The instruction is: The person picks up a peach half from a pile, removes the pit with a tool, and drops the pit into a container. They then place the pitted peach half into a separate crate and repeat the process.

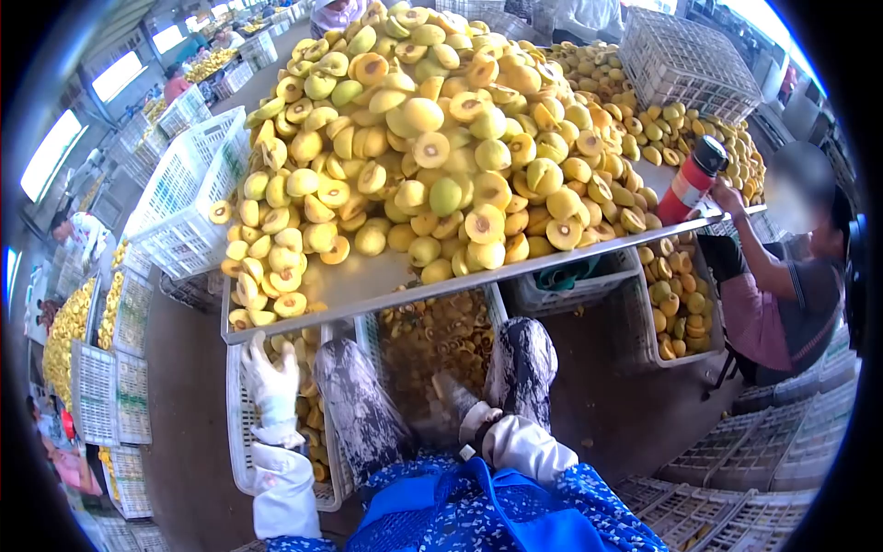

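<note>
My left hand [270, 379] wears a white glove and is open, its fingers spread just under the table's front edge. Below it stands a white crate [241, 432] partly filled with yellow peach halves [318, 432]. My right hand [452, 394] hangs between my knees, smeared by motion, so its fingers and anything in them cannot be made out. Under it is another crate [368, 329] holding brownish-yellow fruit scraps [441, 336]. A large heap of halved yellow peaches [430, 149] covers most of the metal table [359, 279] in front of me.
A red flask [685, 189] with a black lid stands at the table's right side. A person [782, 294] sits there, one arm on the edge. White crates stand left [184, 198] and back right [690, 64]. A peach-filled crate [651, 322] is under the table's right end.
</note>
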`<state>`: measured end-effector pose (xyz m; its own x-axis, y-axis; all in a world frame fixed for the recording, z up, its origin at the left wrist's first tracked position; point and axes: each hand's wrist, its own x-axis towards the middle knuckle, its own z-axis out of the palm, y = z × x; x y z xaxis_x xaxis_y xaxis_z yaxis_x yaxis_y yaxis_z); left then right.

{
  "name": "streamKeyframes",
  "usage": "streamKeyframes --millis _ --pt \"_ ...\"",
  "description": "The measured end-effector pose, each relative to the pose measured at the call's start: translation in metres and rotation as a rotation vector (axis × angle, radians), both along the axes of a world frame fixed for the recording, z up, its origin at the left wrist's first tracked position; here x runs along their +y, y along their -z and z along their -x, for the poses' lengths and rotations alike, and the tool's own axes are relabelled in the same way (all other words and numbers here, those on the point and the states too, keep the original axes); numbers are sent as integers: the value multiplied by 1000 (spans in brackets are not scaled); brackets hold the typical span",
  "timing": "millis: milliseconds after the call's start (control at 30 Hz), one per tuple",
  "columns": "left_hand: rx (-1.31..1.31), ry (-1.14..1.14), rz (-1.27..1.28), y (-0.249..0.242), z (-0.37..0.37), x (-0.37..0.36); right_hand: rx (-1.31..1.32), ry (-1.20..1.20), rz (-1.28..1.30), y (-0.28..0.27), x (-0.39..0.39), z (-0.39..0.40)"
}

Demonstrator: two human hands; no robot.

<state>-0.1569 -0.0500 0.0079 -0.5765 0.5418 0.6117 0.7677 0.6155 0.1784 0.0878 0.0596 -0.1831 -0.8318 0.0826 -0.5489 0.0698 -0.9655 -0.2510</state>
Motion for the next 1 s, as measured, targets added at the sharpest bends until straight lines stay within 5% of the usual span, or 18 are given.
streamKeyframes --millis 33,100,233,300,333,433,533,633,667,733,800,833,867,1000 --pt "-146 84 12 -3 14 11 -301 -36 29 -65 3 -6" --pt "-137 232 12 -23 8 70 -254 -6 -124 -85 0 -1" --pt "-139 357 506 0 21 206 -211 7 -292 -66 4 -4" --pt "-220 210 857 17 26 258 -222 44 -271 -68 10 -7" --pt "-181 319 926 48 46 273 -228 80 -255 -67 11 -8" --pt "-185 252 973 35 29 274 -241 109 -230 -51 15 -8" --pt "-506 405 747 20 26 247 -114 114 -220 -50 12 -9" --pt "-1437 677 -7 24 19 201 -92 240 -414 -78 10 -12" --pt "-1621 766 -202 10 3 180 -108 211 -591 -88 14 -18" --pt "-1949 728 -563 -5 -32 147 -43 277 -551 -83 21 -15" --pt "-2094 759 -744 10 -44 127 -2 375 -788 -94 22 -13" --pt "-2103 674 -770 11 -56 118 -122 165 -1228 -112 28 -15" --pt "-2152 727 -773 25 -58 111 -133 174 -1392 -120 27 -12" --pt "-1594 756 -718 1 -113 89 -208 189 -1803 -157 24 -8"
